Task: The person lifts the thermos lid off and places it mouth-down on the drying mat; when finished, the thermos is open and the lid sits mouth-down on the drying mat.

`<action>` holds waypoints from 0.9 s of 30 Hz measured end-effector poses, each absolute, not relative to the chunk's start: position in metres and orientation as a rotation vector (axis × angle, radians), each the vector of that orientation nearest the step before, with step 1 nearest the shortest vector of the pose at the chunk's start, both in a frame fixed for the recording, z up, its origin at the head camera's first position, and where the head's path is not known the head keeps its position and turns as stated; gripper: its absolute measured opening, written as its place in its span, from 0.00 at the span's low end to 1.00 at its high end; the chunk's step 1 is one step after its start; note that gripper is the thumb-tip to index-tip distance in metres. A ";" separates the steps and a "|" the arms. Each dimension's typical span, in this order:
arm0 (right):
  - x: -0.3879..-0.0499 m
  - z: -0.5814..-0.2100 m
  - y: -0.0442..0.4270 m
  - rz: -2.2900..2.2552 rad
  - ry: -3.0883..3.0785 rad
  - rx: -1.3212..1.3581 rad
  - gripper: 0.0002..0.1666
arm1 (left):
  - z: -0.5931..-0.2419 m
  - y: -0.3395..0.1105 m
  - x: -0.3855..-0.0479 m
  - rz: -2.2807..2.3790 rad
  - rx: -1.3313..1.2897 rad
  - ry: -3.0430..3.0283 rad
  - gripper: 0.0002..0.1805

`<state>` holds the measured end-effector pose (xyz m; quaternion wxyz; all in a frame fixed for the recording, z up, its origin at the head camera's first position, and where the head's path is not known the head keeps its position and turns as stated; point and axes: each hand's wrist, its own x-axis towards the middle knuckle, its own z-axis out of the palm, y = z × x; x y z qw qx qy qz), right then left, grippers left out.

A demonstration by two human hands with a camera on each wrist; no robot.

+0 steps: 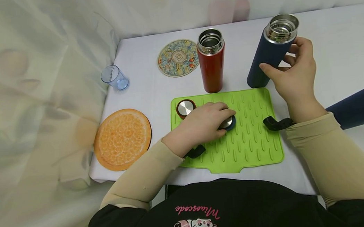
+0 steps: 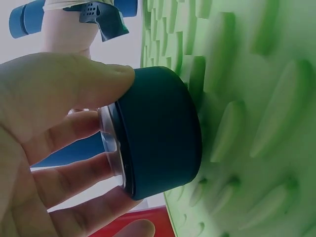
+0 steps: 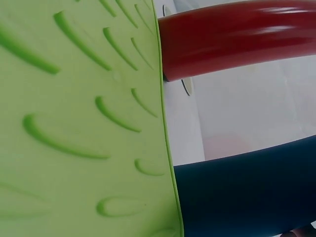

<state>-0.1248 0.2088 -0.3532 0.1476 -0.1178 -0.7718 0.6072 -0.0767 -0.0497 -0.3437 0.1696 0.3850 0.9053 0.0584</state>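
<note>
Well to the left of the fingers of the left hand (image 1: 202, 122), a clear blue cup (image 1: 115, 78) stands on the bench (image 1: 151, 94), and nearer than the cup an orange round mat (image 1: 122, 139) lies flat. Beyond those fingers and to their left lies a patterned coaster (image 1: 178, 58), its right edge meeting the outline of the red flask. Just beyond the back of the hand, a red-rimmed lid (image 1: 186, 107) rests on the green mat (image 1: 246, 140). The left fingers and thumb pinch a blue lid (image 2: 160, 133) by its sides, its silver top turned to the palm; whether it touches the green mat cannot be told. Straight beyond them, past the mat's far edge, the red flask (image 1: 212, 68) stands upright with its mouth uncovered. Farther right, the fingers of the right hand (image 1: 298, 71) curl round the blue flask (image 1: 267, 54), thumb on the near side, below its uncovered steel neck. To the right of and nearer than these fingers, a dark blue cylinder (image 1: 359, 104) extends from behind the wrist.
</note>
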 end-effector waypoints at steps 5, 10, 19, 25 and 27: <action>-0.124 -0.352 0.208 1.750 -2.228 -0.324 0.49 | -0.345 -0.049 -0.075 0.163 1.087 2.575 0.31; -0.124 -0.351 0.207 1.749 -2.238 -0.326 0.49 | -0.347 -0.048 -0.074 0.155 1.077 2.567 0.31; -0.119 -0.352 0.206 1.727 -2.290 -0.394 0.49 | -0.350 -0.046 -0.071 0.124 1.100 2.563 0.31; -0.108 -0.350 0.204 1.685 -2.351 -0.428 0.51 | -0.352 -0.045 -0.069 0.136 1.102 2.561 0.31; -0.101 -0.348 0.204 1.661 -2.363 -0.420 0.51 | -0.352 -0.045 -0.069 0.140 1.102 2.559 0.31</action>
